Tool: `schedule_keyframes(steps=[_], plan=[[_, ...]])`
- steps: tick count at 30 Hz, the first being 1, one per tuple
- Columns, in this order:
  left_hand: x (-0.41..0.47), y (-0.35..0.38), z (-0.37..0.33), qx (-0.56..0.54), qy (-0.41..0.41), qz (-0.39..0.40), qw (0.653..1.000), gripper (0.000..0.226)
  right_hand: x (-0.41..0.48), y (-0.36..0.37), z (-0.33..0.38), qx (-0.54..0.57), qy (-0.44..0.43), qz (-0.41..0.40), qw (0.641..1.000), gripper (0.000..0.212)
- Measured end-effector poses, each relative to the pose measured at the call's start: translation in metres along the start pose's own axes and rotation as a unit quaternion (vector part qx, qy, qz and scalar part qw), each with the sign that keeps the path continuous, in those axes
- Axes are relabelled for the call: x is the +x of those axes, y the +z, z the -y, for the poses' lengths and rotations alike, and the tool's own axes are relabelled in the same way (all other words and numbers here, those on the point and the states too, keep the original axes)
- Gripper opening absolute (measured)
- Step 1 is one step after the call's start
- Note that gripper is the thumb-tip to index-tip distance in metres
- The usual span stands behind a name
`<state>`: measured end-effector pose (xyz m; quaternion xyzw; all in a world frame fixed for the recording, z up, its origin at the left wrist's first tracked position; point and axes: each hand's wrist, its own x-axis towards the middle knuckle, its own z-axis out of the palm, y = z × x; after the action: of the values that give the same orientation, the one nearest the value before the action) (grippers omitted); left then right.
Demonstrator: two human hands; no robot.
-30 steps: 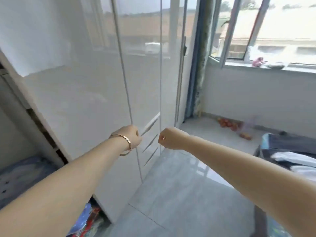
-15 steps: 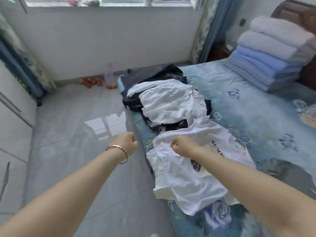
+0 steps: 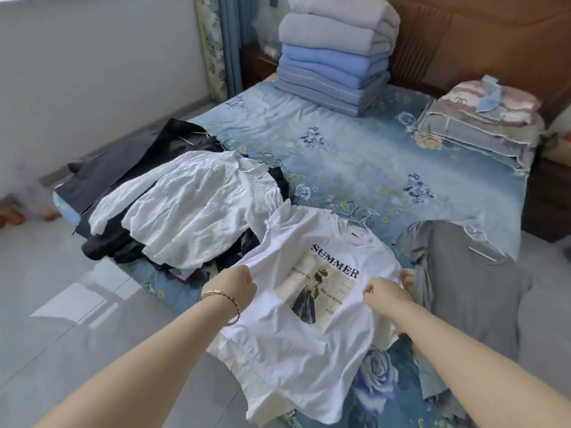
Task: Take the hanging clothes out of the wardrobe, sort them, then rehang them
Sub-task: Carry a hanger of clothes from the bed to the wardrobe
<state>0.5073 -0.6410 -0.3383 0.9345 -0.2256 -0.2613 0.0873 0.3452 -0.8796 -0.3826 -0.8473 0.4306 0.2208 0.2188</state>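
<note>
Seemingly mid-sort: clothes out on bed (image 3: 355, 156) in 3 lots; rehanging not begun. Left hand (image 3: 236, 282) & right hand (image 3: 386, 293) clenched at white tee (image 3: 296, 341); can't tell if gripping.

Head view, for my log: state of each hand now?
Left hand: curled at the white T-shirt edge; grip cannot be told.
Right hand: curled on it; likewise.

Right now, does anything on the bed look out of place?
The dark clothes lie heaped at the left corner of the bed and hang over its edge, a creased white shirt on top.
</note>
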Motion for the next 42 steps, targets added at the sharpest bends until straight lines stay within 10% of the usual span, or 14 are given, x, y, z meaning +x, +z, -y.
schedule_keyframes(steps=[25, 30, 42], plan=[[0.384, 0.16, -0.194, 0.035, 0.049, 0.043, 0.997, 0.023, 0.45, 0.031, -0.139, 0.094, 0.145, 0.033, 0.984, 0.041], [0.382, 0.178, -0.177, 0.028, 0.023, 0.069, 0.997, 0.018, 0.456, 0.045, -0.142, 0.171, 0.149, -0.065, 0.972, 0.009], [0.3, 0.064, -0.127, -0.018, -0.008, 0.002, 1.0, 0.019, 0.331, -0.063, -0.069, 0.261, -0.083, -0.125, 0.954, 0.047]])
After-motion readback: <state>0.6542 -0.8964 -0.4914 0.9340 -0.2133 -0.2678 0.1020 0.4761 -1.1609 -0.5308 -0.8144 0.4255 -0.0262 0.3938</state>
